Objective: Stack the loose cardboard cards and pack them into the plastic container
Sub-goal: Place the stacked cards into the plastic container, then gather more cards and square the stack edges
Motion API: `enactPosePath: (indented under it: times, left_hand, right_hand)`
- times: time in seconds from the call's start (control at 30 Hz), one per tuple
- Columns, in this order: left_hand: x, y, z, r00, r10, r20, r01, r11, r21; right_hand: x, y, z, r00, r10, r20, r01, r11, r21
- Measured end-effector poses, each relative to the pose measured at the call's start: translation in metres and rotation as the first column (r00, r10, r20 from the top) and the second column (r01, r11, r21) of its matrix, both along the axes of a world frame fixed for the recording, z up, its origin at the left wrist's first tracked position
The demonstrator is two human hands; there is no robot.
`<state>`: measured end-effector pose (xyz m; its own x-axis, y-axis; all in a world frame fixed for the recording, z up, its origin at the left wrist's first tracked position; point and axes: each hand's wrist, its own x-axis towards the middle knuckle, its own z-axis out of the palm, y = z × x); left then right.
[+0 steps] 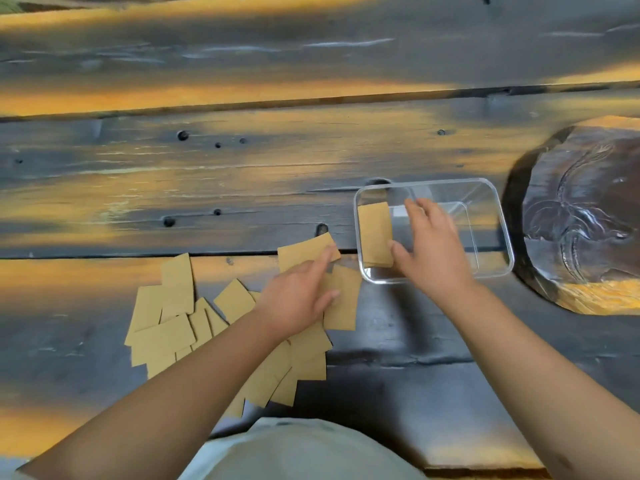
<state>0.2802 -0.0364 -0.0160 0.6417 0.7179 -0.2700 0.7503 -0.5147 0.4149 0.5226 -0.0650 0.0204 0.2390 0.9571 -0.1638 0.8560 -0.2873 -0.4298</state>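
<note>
Cards going into the clear tub

My right hand (429, 244), fingers spread, steadies a small card stack (375, 233) inside the plastic container (498, 216); left hand (298, 299) presses flat on loose cardboard cards (173, 320). Light, stiff: I'd pinch edges.

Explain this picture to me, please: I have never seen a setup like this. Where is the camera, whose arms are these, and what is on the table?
There is no machine here. One wide-angle camera worn on a person's head looks forward and down, so the two bare arms reaching in from below are that person's own.

The left hand rests flat on loose cardboard cards scattered over the dark wooden table, a fingertip on one card. It grips nothing.

The right hand reaches into a clear plastic container, beside a small stack of cards already at its left end. Whether it touches the stack is unclear.

A dark carved wooden piece lies to the right.
</note>
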Motion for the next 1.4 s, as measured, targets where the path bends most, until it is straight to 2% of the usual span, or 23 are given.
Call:
enactPosePath:
  times: [0.07, 0.1, 0.17, 0.2, 0.27, 0.33, 0.4, 0.5, 0.6, 0.77, 0.9, 1.0, 1.1, 1.2, 1.23, 1.3, 1.37, 1.4]
  left_hand:
    - [-0.028, -0.003, -0.008, 0.998, 0.012, -0.068, -0.012, 1.0, 0.007]
    - [-0.043, -0.007, -0.012, 0.994, -0.015, -0.105, 0.018, 0.999, 0.033]
    - [-0.07, -0.023, -0.022, 0.981, -0.129, -0.148, 0.14, 0.988, 0.067]
    - [-0.081, -0.033, -0.026, 0.969, -0.188, -0.161, 0.201, 0.977, 0.071]
    - [-0.101, -0.052, -0.032, 0.945, -0.253, -0.208, 0.269, 0.962, 0.053]
    - [-0.116, -0.066, -0.036, 0.937, -0.234, -0.258, 0.258, 0.964, 0.066]
    - [-0.127, -0.073, -0.037, 0.934, -0.21, -0.289, 0.244, 0.966, 0.085]
    - [-0.141, -0.075, -0.038, 0.925, -0.205, -0.321, 0.244, 0.966, 0.087]
    - [-0.161, -0.072, -0.041, 0.925, -0.171, -0.341, 0.205, 0.977, 0.067]
    - [-0.176, -0.063, -0.046, 0.936, -0.022, -0.352, 0.039, 0.998, 0.043]
    - [-0.154, -0.058, -0.05, 0.946, 0.144, -0.291, -0.144, 0.989, 0.022]
    - [-0.137, -0.059, -0.056, 0.962, 0.114, -0.249, -0.114, 0.993, 0.013]
    - [-0.128, -0.06, -0.061, 0.967, 0.037, -0.252, -0.051, 0.998, -0.048]
    - [-0.124, -0.057, -0.063, 0.957, -0.01, -0.288, -0.01, 0.998, -0.07]
    - [-0.124, -0.056, -0.062, 0.966, 0.003, -0.257, -0.017, 0.999, -0.051]
    - [-0.129, -0.052, -0.056, 0.991, 0.078, -0.107, -0.076, 0.997, 0.024]
    - [-0.134, -0.044, -0.054, 0.977, 0.21, 0.044, -0.214, 0.974, 0.081]
    - [-0.136, -0.039, -0.053, 0.954, 0.287, 0.082, -0.293, 0.953, 0.072]
  right_hand:
    - [-0.019, -0.026, 0.015, 0.987, 0.145, 0.064, -0.156, 0.959, 0.238]
    - [-0.033, -0.037, 0.018, 0.962, 0.257, 0.09, -0.272, 0.916, 0.293]
    - [-0.062, -0.055, 0.016, 0.88, 0.466, 0.098, -0.473, 0.831, 0.294]
    - [-0.075, -0.057, 0.012, 0.843, 0.533, 0.07, -0.532, 0.808, 0.254]
    - [-0.101, -0.051, -0.002, 0.797, 0.604, -0.002, -0.603, 0.796, 0.039]
    - [-0.12, -0.036, -0.023, 0.803, 0.596, -0.022, -0.583, 0.776, -0.239]
    - [-0.133, -0.017, -0.044, 0.811, 0.585, -0.02, -0.539, 0.734, -0.413]
    - [-0.147, 0.011, -0.065, 0.81, 0.587, -0.006, -0.495, 0.677, -0.545]
    - [-0.157, 0.038, -0.073, 0.82, 0.57, 0.049, -0.426, 0.665, -0.614]
    - [-0.161, 0.045, -0.078, 0.891, 0.454, 0.019, -0.334, 0.681, -0.651]
    - [-0.17, 0.02, -0.079, 0.925, 0.362, 0.113, -0.255, 0.814, -0.522]
    - [-0.177, 0.0, -0.081, 0.965, 0.256, 0.063, -0.191, 0.842, -0.504]
    - [-0.177, -0.02, -0.078, 0.971, 0.239, 0.01, -0.201, 0.837, -0.508]
    - [-0.169, -0.045, -0.073, 0.976, 0.213, 0.039, -0.181, 0.902, -0.391]
    - [-0.166, -0.054, -0.073, 0.987, 0.151, 0.046, -0.127, 0.934, -0.334]
    - [-0.161, -0.073, -0.075, 0.995, -0.095, 0.036, 0.101, 0.958, -0.267]
    - [-0.155, -0.087, -0.079, 0.913, -0.408, -0.006, 0.381, 0.858, -0.345]
    - [-0.153, -0.092, -0.081, 0.869, -0.495, -0.007, 0.452, 0.798, -0.398]
